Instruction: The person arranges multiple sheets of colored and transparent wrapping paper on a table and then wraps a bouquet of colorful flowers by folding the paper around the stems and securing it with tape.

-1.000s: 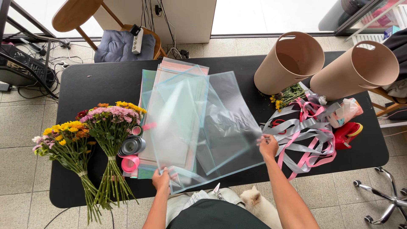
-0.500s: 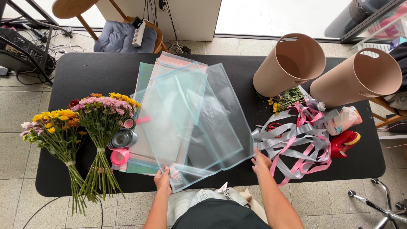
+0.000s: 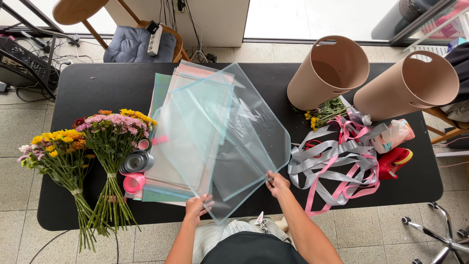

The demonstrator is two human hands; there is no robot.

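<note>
A stack of clear and pale blue wrapping sheets lies spread across the middle of the black table. My left hand pinches the near corner of a clear sheet at the table's front edge. My right hand grips the near right edge of the same top sheets, lifting them slightly. Two flower bouquets lie at the left, one with yellow and white blooms, one with pink and yellow blooms. Ribbon rolls sit between the bouquets and the sheets.
Two tan cylindrical containers lie tipped at the back right, with flower cuttings by them. Grey and pink ribbons, red scissors and a red tool lie at the right. Chairs stand behind the table.
My right hand has slid left along the sheet edge, toward the front middle. The top clear sheets have shifted and fanned out a little. My left hand stays at the near corner.
</note>
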